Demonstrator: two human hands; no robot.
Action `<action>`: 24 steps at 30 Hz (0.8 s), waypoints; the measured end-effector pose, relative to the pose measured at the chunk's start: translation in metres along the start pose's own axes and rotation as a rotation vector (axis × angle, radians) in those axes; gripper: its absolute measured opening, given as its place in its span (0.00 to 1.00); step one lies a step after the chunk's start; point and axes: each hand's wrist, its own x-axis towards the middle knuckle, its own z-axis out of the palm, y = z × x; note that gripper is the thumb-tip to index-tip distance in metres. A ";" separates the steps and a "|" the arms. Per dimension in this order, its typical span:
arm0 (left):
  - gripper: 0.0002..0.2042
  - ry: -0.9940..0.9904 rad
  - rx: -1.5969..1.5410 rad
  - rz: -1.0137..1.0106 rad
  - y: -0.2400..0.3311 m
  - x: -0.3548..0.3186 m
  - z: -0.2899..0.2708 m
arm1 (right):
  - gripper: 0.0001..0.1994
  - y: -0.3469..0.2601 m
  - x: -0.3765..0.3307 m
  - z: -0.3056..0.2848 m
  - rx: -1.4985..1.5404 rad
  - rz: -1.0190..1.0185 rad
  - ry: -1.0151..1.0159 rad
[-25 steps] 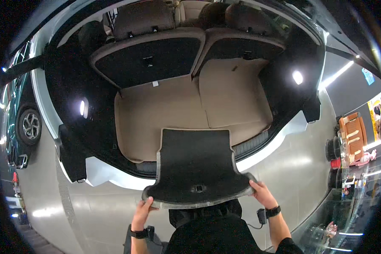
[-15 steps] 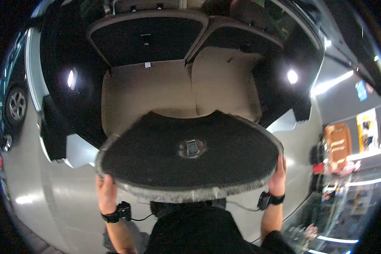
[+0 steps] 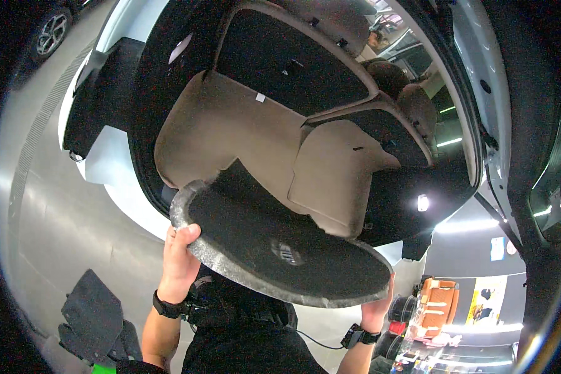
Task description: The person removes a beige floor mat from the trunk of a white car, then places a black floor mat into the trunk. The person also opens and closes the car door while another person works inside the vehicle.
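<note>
A black trunk floor panel with a curved outline and a fuzzy grey rim is held up between my two hands. Near its middle sits a small recessed handle. My left hand is closed on the panel's left rim, the thumb lying over the edge. At the right end my right hand grips the rim, its fingers mostly hidden by the panel. The panel tilts, left end higher in view, and its far edge overlaps the brown trunk floor of an open car.
Black folded seat backs lie beyond the trunk floor. On the ground at lower left are dark mats. Overhead at right hangs the raised tailgate. A brown seat stands farther right. Another car's wheel shows at upper left.
My view has turned, so the car appears tilted. The panel has swung from nearly level to slanting, left end up and right end down. Both hands keep their hold.
</note>
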 end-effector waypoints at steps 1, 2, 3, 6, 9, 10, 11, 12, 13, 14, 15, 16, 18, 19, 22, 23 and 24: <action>0.26 0.036 -0.005 0.010 0.000 -0.002 -0.002 | 0.20 0.000 0.002 0.006 -0.004 0.036 0.007; 0.26 0.037 0.010 0.000 0.000 -0.004 -0.003 | 0.20 0.001 0.004 0.010 -0.010 0.043 0.040; 0.27 0.037 -0.010 0.034 0.000 -0.005 -0.004 | 0.21 0.001 0.008 0.014 0.000 0.061 -0.048; 0.30 0.034 -0.025 0.033 0.004 -0.007 -0.009 | 0.22 -0.001 0.011 0.015 -0.058 0.039 -0.110; 0.34 0.002 -0.072 0.032 0.014 -0.012 -0.012 | 0.23 -0.008 0.006 0.008 -0.158 -0.088 -0.102; 0.34 -0.004 -0.041 0.018 0.018 -0.016 -0.011 | 0.24 -0.011 0.003 0.005 -0.193 -0.190 -0.100; 0.36 0.015 0.009 0.057 0.023 -0.023 -0.009 | 0.24 -0.015 0.000 0.002 -0.267 -0.303 -0.160; 0.37 0.036 0.064 0.097 0.030 -0.031 -0.005 | 0.23 -0.021 -0.002 0.001 -0.253 -0.363 -0.212; 0.40 0.005 0.074 0.073 0.039 -0.037 -0.001 | 0.23 -0.029 -0.003 0.000 -0.151 -0.350 -0.187; 0.40 0.011 0.104 0.064 0.048 -0.043 0.006 | 0.22 -0.038 -0.002 0.001 -0.072 -0.364 -0.200; 0.40 -0.064 0.136 0.089 0.056 -0.046 0.015 | 0.22 -0.048 0.003 0.003 0.006 -0.382 -0.259; 0.40 -0.139 0.216 0.142 0.064 -0.048 0.027 | 0.21 -0.060 0.010 0.005 0.105 -0.383 -0.337; 0.34 -0.124 0.336 0.282 0.076 -0.030 0.056 | 0.20 -0.082 0.033 0.011 0.241 -0.340 -0.482; 0.32 -0.077 0.324 0.267 0.083 -0.021 0.072 | 0.20 -0.094 0.047 0.014 0.267 -0.335 -0.502; 0.11 -0.399 0.101 0.156 0.095 0.051 0.126 | 0.16 -0.115 0.102 0.025 -0.112 -0.511 -0.067; 0.12 -0.439 0.186 0.130 0.098 0.074 0.142 | 0.15 -0.120 0.122 0.028 -0.202 -0.510 0.039; 0.14 -0.584 0.215 0.130 0.103 0.097 0.154 | 0.13 -0.120 0.145 0.034 -0.179 -0.504 -0.053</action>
